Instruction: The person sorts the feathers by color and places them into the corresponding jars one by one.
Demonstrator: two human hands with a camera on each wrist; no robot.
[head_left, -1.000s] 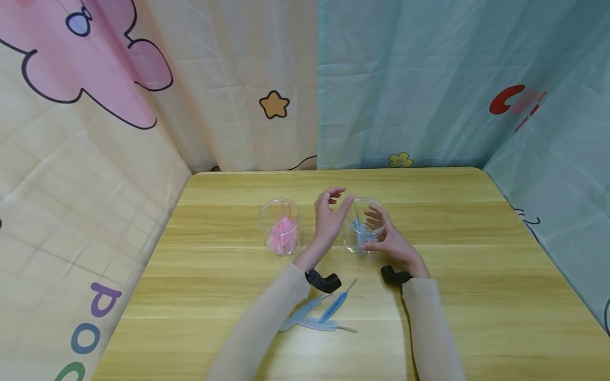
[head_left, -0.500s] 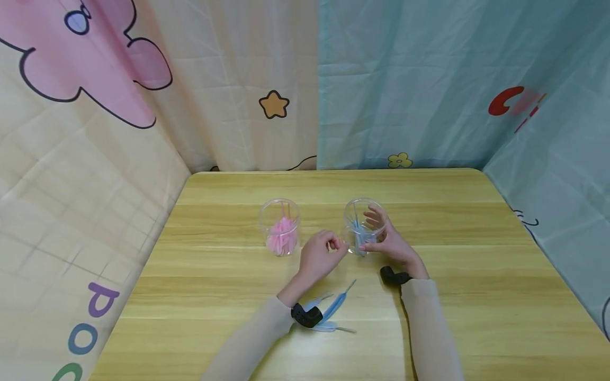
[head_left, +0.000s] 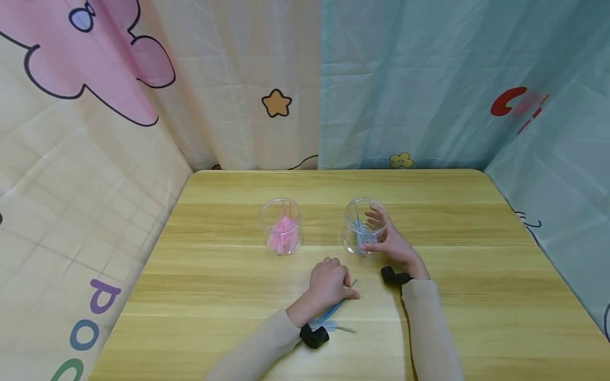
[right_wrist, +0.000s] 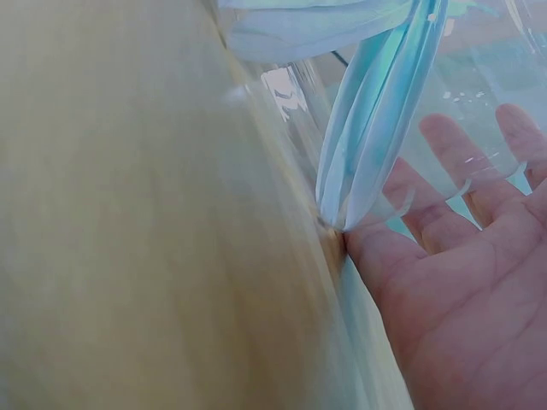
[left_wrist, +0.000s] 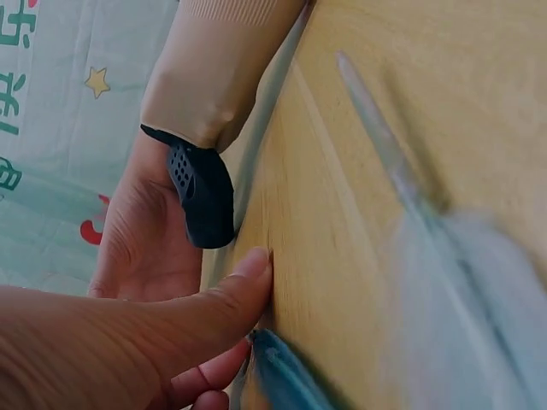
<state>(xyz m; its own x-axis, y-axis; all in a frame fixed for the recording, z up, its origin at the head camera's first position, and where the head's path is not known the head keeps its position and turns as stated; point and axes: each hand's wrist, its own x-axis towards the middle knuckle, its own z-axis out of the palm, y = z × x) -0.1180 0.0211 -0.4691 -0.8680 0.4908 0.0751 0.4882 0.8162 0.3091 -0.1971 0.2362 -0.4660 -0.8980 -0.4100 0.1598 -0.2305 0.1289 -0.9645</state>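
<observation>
My left hand point(head_left: 329, 286) hovers low over loose feathers on the table. Its thumb and fingers lie apart on either side of a darker blue feather's quill. That blue feather point(head_left: 331, 311) partly shows beneath the hand; in the left wrist view, its end lies near the fingertips. A pale blue feather point(head_left: 328, 326) lies just nearer, and my left arm hides part of it. My right hand point(head_left: 397, 247) holds a clear cup point(head_left: 350, 217) standing on the table, fingers behind and thumb in front. Pale blue feathers point(right_wrist: 367, 120) stand inside that cup.
A second clear cup point(head_left: 265, 225) with pink feathers point(head_left: 283, 237) stands left of the first. Both rest on the wood-grain table point(head_left: 219, 296). Patterned curtains point(head_left: 414, 79) hang behind the table and along its sides.
My left hand has come down from beside the right cup's rim toward the loose feathers near me, its thumb and fingers now apart. The right hand stays on its cup.
</observation>
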